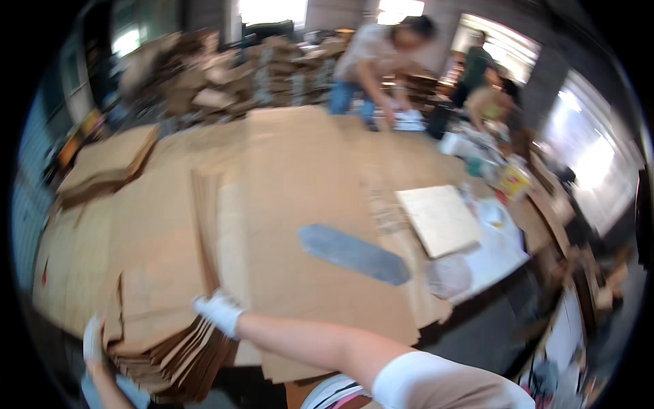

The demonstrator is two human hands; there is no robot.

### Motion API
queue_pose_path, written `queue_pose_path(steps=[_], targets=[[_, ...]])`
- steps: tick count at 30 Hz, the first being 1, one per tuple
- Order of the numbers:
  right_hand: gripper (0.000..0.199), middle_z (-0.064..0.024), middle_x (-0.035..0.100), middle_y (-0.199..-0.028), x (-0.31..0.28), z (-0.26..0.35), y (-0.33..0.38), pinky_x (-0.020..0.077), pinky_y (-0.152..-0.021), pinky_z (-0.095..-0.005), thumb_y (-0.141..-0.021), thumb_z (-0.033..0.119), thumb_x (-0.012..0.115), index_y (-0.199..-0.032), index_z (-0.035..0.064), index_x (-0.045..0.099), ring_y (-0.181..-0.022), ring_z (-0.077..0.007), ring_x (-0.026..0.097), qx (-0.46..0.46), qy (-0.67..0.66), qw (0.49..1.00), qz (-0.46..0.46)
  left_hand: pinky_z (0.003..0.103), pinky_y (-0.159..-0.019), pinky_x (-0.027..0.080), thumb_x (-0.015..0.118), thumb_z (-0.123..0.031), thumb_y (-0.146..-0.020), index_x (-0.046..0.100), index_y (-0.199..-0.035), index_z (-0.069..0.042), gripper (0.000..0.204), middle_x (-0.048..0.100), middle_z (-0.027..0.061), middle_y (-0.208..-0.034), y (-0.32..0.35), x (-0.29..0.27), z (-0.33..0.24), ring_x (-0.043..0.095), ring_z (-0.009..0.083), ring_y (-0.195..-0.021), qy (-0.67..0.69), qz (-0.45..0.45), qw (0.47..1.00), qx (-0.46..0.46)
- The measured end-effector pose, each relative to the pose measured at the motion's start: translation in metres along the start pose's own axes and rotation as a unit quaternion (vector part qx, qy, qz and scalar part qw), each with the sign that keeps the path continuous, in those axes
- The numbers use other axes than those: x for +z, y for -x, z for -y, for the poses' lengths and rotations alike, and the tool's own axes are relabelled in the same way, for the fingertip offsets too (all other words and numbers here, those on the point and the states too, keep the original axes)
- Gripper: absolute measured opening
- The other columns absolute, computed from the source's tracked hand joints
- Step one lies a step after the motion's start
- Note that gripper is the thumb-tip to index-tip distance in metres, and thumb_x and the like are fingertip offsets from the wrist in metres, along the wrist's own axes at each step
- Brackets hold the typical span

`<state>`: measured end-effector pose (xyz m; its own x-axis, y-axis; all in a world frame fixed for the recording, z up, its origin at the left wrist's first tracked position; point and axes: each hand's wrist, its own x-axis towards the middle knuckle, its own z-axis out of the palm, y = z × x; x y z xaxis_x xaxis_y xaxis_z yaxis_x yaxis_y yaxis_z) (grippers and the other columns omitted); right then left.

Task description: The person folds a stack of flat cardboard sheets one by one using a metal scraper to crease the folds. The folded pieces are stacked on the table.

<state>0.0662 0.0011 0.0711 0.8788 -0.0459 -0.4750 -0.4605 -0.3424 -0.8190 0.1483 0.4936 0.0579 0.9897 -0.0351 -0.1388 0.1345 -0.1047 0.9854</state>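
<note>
Pretty cluttered table (pixel 68 266), with a fanned stack of brown paper (pixel 163 300) at its near edge, some long brown paper (pixel 300 157) to the right of that stack with a grey-blue strip (pixel 353 253) lying on top, and a person (pixel 375 58) bent over well beyond it. Left hand (pixel 94 339) is at the stack's left edge and right hand (pixel 219 313) at its right, both white-gloved, but honestly it's too blurry to tell if they're pinching the sheets or just pressing.
</note>
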Motion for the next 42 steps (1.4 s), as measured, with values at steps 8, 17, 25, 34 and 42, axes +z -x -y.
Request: queue_pose_path(steps=[8,17,25,34,42], targets=[[0.087,-0.0253,0.055,-0.147,-0.007,-0.017,-0.006,0.0453,-0.112,-0.0474,-0.089,0.059,0.055,-0.151,-0.0003,0.042,-0.134,-0.0417,0.056,0.07,0.002,0.996,-0.06,0.039,-0.11,0.045,0.054,-0.028,-0.103,0.054,-0.146,-0.002,0.05,0.059,0.0118,-0.144,-0.064,-0.024,0.056,0.057,0.0264,-0.129,-0.055,-0.041,0.997,-0.038],[0.095,-0.0232,0.026,-0.167,0.063,-0.035,-0.061,0.033,-0.122,-0.0439,-0.091,0.063,0.051,-0.16,0.0009,0.029,-0.153,-0.0396,0.031,0.026,-0.004,1.0,-0.008,0.045,-0.11,0.045,0.054,-0.037,-0.101,0.054,-0.146,-0.002,0.057,0.058,0.0137,-0.144,-0.057,-0.051,0.045,0.056,0.0303,-0.128,-0.077,-0.048,0.994,-0.052],[0.107,-0.0355,0.046,-0.15,0.02,-0.012,-0.027,0.0442,-0.113,-0.0456,-0.091,0.067,0.062,-0.154,-0.0128,0.029,-0.136,-0.0445,0.053,-0.13,-0.06,0.983,0.117,0.037,-0.113,0.044,0.049,-0.019,-0.108,0.048,-0.151,-0.001,0.047,0.056,0.0096,-0.148,-0.015,-0.143,0.009,0.055,0.0229,-0.131,-0.138,-0.152,0.978,0.024],[0.07,-0.0214,0.053,-0.149,-0.18,-0.197,0.162,0.0433,-0.113,-0.0436,-0.08,0.033,0.078,-0.136,-0.0046,0.059,-0.139,-0.0389,0.05,-0.161,0.392,0.903,-0.071,0.038,-0.118,0.04,0.048,-0.02,-0.11,0.051,-0.148,0.006,0.046,0.056,0.0201,-0.151,0.231,0.273,-0.106,0.056,0.0309,-0.137,-0.33,-0.184,0.853,0.361],[0.071,-0.0194,0.045,-0.156,-0.245,-0.258,0.167,0.038,-0.117,-0.043,-0.081,0.033,0.075,-0.137,-0.007,0.056,-0.145,-0.0382,0.04,-0.043,0.392,0.881,-0.263,0.05,-0.109,0.044,0.079,-0.01,-0.073,0.058,-0.129,-0.004,0.059,0.061,0.0183,-0.135,0.151,0.483,-0.006,0.051,0.0428,-0.132,-0.519,0.202,0.768,0.316]])
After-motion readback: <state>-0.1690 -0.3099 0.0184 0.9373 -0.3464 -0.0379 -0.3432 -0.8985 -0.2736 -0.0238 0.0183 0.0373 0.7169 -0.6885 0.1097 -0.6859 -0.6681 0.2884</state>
